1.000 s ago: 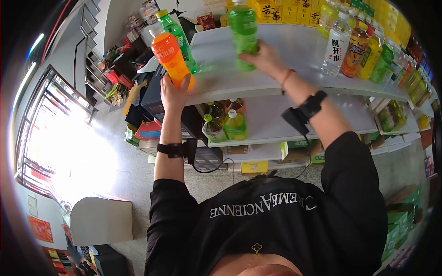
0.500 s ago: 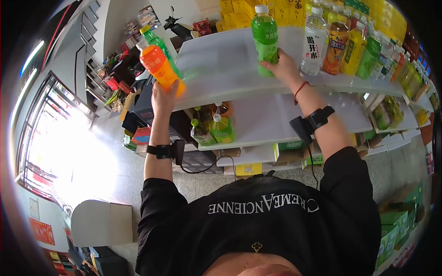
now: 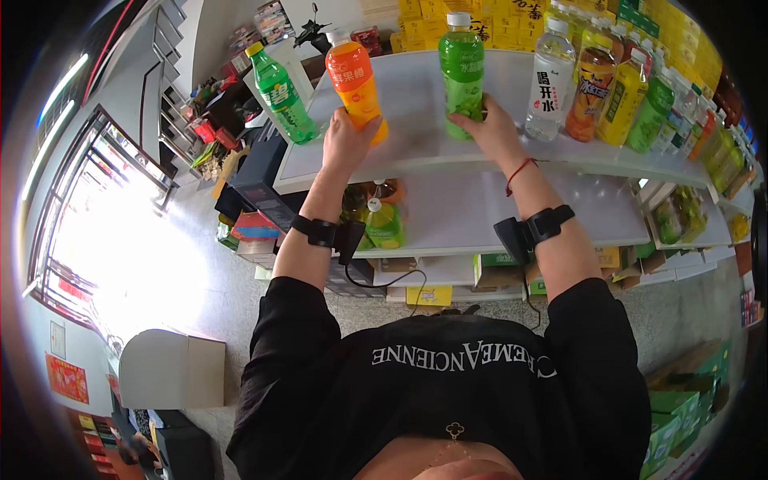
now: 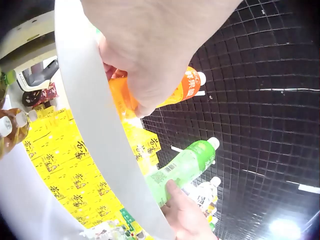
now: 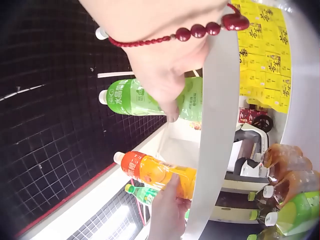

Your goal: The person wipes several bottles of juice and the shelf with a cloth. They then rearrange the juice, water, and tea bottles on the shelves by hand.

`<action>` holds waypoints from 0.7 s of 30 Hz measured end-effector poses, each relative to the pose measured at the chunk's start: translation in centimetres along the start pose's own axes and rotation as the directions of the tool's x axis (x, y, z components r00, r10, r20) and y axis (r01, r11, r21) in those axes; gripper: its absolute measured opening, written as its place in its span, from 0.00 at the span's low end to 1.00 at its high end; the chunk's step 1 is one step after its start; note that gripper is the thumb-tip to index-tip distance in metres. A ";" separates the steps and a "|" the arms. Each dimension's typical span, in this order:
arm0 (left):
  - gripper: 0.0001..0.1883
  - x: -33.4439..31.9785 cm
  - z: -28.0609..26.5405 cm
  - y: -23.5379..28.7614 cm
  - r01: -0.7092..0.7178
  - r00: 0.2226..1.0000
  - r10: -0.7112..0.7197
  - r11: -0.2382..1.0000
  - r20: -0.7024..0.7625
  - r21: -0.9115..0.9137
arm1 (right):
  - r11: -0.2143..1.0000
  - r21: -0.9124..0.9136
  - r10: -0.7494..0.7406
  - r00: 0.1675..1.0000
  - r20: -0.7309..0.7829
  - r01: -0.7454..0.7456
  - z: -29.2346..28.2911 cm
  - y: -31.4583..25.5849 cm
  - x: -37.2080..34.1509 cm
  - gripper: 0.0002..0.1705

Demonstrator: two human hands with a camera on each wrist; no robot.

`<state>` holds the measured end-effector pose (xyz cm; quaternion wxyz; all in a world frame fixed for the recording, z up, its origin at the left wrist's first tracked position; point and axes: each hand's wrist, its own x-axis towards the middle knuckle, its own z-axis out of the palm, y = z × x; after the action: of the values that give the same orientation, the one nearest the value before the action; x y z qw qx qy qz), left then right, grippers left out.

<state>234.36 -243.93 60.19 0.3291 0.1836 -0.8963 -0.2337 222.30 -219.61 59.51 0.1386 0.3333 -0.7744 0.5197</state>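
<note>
My left hand point(image 3: 348, 144) grips the lower part of an orange juice bottle point(image 3: 352, 76) with a white cap, upright over the top shelf point(image 3: 408, 148). In the left wrist view that orange bottle is partly covered by the hand. My right hand point(image 3: 494, 128) holds a green drink bottle point(image 3: 462, 72) low on its body; it stands on the same shelf, right of the orange one. A green soda bottle point(image 3: 280, 96) with a yellow-green cap stands at the shelf's left end. Right of my right hand is a clear water bottle point(image 3: 550, 80) with a white label.
Several bottles, among them an iced tea bottle point(image 3: 590, 92) and a yellow bottle point(image 3: 622, 100), line the shelf's right part. Yellow boxes point(image 3: 504, 28) are stacked behind. More bottles point(image 3: 384, 224) stand on the lower shelf point(image 3: 520, 208).
My left hand has carried the orange bottle rightward, away from the soda bottle. My right hand first brought the green bottle right and down to the shelf, beside the water bottle.
</note>
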 end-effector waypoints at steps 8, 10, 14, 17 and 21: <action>0.35 -0.5 -1.4 -0.5 -0.090 0.995 0.085 0.992 0.060 0.087 | 1.000 0.000 0.022 1.000 0.012 -0.022 0.0 -0.3 -0.1 0.33; 0.33 -0.4 -3.2 -1.9 0.011 0.999 -0.010 1.000 0.048 -0.025 | 1.000 0.024 0.008 1.000 -0.002 -0.008 0.1 -0.2 -0.1 0.33; 0.36 2.5 -5.8 -10.4 0.074 0.909 -0.048 0.996 -0.414 0.047 | 0.999 0.030 0.028 1.000 0.004 -0.028 0.2 0.1 0.0 0.34; 0.41 4.3 -6.1 -12.3 0.144 0.886 -0.037 0.970 -0.462 0.197 | 0.999 -0.017 0.041 0.999 0.020 -0.040 0.3 0.3 0.1 0.35; 0.44 5.0 -6.4 -11.7 0.192 0.979 -0.188 0.980 -0.083 0.052 | 0.999 0.019 0.044 0.999 0.019 -0.044 0.5 0.7 0.2 0.36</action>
<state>237.15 -257.86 60.76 0.3342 0.2871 -0.8678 -0.2297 221.77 -219.93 58.94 0.1167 0.3222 -0.7776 0.5271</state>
